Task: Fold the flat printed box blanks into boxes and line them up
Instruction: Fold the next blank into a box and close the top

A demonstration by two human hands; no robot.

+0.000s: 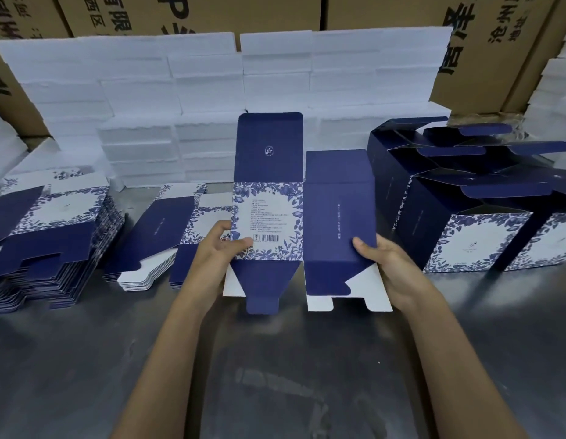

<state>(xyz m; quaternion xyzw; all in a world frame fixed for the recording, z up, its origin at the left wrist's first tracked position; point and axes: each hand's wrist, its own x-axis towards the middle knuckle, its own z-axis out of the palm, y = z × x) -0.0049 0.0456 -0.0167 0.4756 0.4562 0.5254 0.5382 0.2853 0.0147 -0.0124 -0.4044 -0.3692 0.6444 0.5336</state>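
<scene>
From the head camera, both hands hold one flat navy-and-white floral printed cardboard box blank (302,217) above the grey metal table (275,359). The left hand (220,248) pinches its left edge — thumb pressed on the floral panel beside the barcode, fingers curled behind. The right hand (383,264) grips the navy panel's right edge, thumb on top, fingers underneath. Stacks of flat blanks (50,242) lie to the left; already folded navy boxes (471,198) stand lined up to the right, top flaps open. White foam blocks (212,90) are piled behind — brown cartons (186,14) beyond them.
</scene>
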